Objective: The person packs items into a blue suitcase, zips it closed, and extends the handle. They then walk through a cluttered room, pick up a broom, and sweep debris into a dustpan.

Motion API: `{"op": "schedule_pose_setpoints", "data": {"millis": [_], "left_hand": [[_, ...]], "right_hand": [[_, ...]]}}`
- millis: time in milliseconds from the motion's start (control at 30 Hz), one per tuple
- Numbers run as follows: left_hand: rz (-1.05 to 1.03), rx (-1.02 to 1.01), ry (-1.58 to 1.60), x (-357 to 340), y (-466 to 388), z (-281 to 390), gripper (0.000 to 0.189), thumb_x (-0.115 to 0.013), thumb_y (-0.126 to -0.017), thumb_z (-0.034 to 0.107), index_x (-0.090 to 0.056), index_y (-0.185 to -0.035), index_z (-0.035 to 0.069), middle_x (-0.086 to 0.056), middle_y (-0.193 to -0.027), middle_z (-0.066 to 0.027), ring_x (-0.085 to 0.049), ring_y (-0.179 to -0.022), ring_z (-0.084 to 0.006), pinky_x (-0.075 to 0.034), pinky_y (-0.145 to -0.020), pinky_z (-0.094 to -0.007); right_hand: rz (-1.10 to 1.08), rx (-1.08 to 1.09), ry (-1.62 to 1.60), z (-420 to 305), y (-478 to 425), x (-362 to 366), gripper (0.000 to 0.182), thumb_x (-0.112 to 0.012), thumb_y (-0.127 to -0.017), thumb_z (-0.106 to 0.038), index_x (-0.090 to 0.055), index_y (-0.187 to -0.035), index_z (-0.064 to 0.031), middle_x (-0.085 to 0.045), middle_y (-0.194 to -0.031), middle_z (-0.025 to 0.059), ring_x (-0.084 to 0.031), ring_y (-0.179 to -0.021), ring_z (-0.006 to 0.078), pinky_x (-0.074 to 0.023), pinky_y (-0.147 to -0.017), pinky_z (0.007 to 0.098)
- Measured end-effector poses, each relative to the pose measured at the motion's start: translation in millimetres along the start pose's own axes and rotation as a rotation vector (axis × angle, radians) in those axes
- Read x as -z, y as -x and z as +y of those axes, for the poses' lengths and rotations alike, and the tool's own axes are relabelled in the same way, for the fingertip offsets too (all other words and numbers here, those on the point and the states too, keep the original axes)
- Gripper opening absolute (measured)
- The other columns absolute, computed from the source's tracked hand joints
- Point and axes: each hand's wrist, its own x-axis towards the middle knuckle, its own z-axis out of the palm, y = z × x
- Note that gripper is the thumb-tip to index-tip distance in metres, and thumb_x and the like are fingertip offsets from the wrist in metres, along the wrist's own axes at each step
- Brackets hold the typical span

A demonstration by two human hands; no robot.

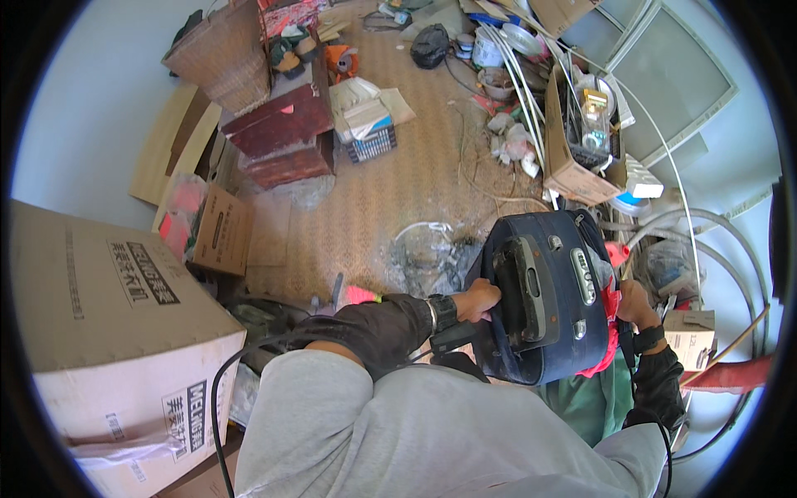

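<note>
A dark blue fabric suitcase [560,367] stands in front of me, right of centre, with its recessed telescopic handle [542,292] and a metal combination lock [583,276] facing up. My left hand [478,300] is closed on the suitcase's left edge. At the right side my right hand [635,303] grips red fabric [609,305] beside the suitcase; how its fingers lie is partly hidden. More of the red fabric shows under the suitcase's near right edge. A green cloth [585,398] hangs below it. Both wrists wear dark bands.
A large cardboard carton [131,286] fills the left side. Ahead stand a dark red wooden chest [283,127], a wicker basket [221,56] and a crate of papers [372,144]. On the right are an open cardboard box [563,177], white plastic strips [520,93] and coiled grey hose [735,233].
</note>
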Motion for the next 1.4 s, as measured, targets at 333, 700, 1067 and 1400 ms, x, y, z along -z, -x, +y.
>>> {"op": "schedule_pose_setpoints", "data": {"millis": [333,700,1067,1400], "left_hand": [[-0.008,0.199,0.287,213.7,-139.3,106.0,0.026,-0.049,-0.083,0.011,-0.055,-0.105,-0.002,-0.060,-0.093,-0.0172,-0.063,-0.085,-0.0371,-0.052,-0.067,-0.0547],[-0.016,-0.307,-0.117,492.6,-292.3,137.4,0.027,-0.050,-0.083,0.012,-0.053,-0.107,0.002,-0.058,-0.097,-0.0174,-0.061,-0.086,-0.0362,-0.051,-0.059,-0.0492],[0.432,-0.050,0.335,664.2,-339.8,426.7,0.025,-0.045,-0.081,0.001,-0.057,-0.103,0.001,-0.061,-0.082,-0.0096,-0.057,-0.059,-0.0210,-0.043,-0.043,-0.0306],[0.626,-0.160,0.724,774.2,-384.2,561.2,0.025,-0.040,-0.084,0.000,-0.060,-0.100,0.002,-0.063,-0.079,-0.0069,-0.058,-0.055,-0.0165,-0.041,-0.038,-0.0276]], "right_hand": [[0.075,0.008,0.071,-87.6,-220.9,46.3,0.017,-0.056,-0.068,-0.017,-0.062,-0.066,-0.0006,-0.061,-0.071,0.0261,-0.060,-0.073,0.0437,-0.0501,-0.066,0.0476],[0.193,0.127,-0.278,-218.5,-509.8,95.5,0.015,-0.058,-0.069,-0.013,-0.057,-0.073,0.0007,-0.054,-0.064,0.0267,-0.052,-0.064,0.0492,-0.0367,-0.053,0.0541],[0.220,0.209,-0.165,-256.8,-792.7,209.7,0.030,-0.058,-0.075,-0.028,-0.062,-0.070,0.0014,-0.059,-0.072,0.0283,-0.059,-0.073,0.0459,-0.0472,-0.064,0.0491],[0.144,0.521,-0.100,-318.1,-1086.8,280.0,0.019,-0.058,-0.066,-0.017,-0.064,-0.071,0.0003,-0.061,-0.073,0.0266,-0.060,-0.073,0.0444,-0.0487,-0.066,0.0492]]}}
